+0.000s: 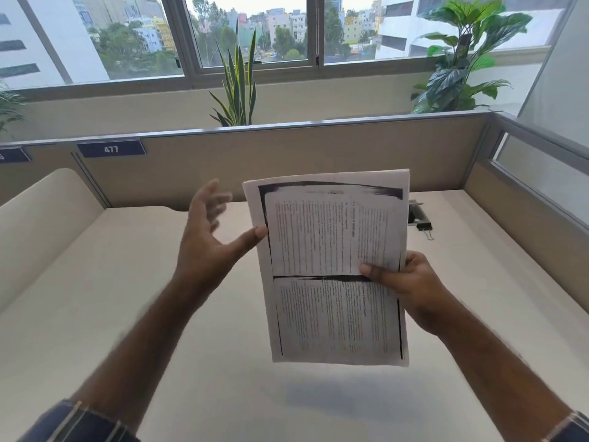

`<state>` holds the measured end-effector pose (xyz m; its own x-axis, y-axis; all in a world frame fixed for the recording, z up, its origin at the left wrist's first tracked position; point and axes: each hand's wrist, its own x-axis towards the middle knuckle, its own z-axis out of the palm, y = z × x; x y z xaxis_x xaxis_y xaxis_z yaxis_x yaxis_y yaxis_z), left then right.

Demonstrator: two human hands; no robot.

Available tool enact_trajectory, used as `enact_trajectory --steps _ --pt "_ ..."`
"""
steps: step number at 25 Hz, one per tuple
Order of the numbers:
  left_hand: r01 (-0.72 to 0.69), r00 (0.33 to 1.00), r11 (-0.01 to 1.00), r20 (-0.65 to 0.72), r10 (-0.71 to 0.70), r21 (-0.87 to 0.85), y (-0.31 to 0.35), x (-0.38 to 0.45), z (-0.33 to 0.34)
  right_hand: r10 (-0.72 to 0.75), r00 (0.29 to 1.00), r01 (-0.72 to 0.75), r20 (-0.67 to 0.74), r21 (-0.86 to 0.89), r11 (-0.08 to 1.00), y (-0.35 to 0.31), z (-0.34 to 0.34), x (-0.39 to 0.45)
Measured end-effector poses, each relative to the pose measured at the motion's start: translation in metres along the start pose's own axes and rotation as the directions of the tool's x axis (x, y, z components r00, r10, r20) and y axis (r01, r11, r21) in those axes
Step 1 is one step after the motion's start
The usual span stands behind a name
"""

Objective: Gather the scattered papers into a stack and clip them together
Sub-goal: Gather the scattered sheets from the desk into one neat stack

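Note:
A stack of photocopied papers with dark scan borders is held upright above the desk. My right hand grips its right edge, thumb on the printed front and fingers behind. My left hand is beside the stack's left edge with fingers spread and blurred, its thumb tip touching that edge. A black binder clip lies on the desk behind the papers at the right, apart from both hands.
The cream desk is enclosed by beige partition walls at the back and right. A cable port sits in the desk by the clip. Plants and windows stand beyond the partition.

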<state>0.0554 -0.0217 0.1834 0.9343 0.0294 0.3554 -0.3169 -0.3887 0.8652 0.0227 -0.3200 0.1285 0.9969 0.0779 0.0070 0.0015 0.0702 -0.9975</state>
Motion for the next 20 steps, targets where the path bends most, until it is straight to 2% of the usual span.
enact_trajectory --steps 1,2,3,5,6,8,12,15,18,20 --pt "0.175 0.979 0.963 0.138 -0.148 -0.204 -0.01 -0.007 0.004 0.012 1.0 -0.013 0.009 0.046 0.999 0.0 0.0 -0.002" --pt "0.298 0.929 0.902 0.312 -0.198 -0.313 -0.017 -0.013 0.01 0.025 0.999 -0.027 0.033 0.067 0.997 0.0 0.001 -0.003" --pt "0.361 0.865 0.864 0.471 -0.17 -0.351 -0.023 -0.017 0.016 0.041 0.998 -0.046 0.057 0.076 0.996 -0.001 0.004 -0.004" --pt "0.433 0.799 0.804 0.586 -0.132 -0.409 -0.023 -0.026 0.027 0.051 0.995 -0.058 0.084 0.077 0.995 -0.001 0.007 -0.004" --pt "0.475 0.794 0.767 0.586 -0.161 -0.432 -0.023 -0.029 0.031 0.048 0.996 -0.054 0.079 0.066 0.996 0.0 0.008 -0.003" --pt "0.488 0.833 0.74 0.5 -0.237 -0.462 -0.024 -0.032 0.038 0.026 0.999 -0.027 0.039 0.018 0.999 0.003 0.012 -0.002" --pt "0.319 0.942 0.852 0.237 -0.237 -0.416 -0.023 -0.042 0.056 -0.136 0.983 0.121 -0.121 -0.128 0.984 0.017 0.031 -0.005" --pt "0.236 0.972 0.888 0.092 -0.218 -0.394 -0.027 -0.047 0.071 -0.269 0.938 0.228 -0.22 -0.195 0.954 0.035 0.046 -0.009" --pt "0.272 0.96 0.891 0.041 -0.276 -0.363 -0.05 -0.054 0.082 -0.275 0.926 0.19 -0.261 -0.309 0.932 0.073 0.045 -0.006" --pt "0.358 0.933 0.875 0.081 -0.351 -0.327 -0.071 -0.066 0.089 -0.171 0.949 0.075 -0.266 -0.336 0.939 0.106 0.042 -0.009"
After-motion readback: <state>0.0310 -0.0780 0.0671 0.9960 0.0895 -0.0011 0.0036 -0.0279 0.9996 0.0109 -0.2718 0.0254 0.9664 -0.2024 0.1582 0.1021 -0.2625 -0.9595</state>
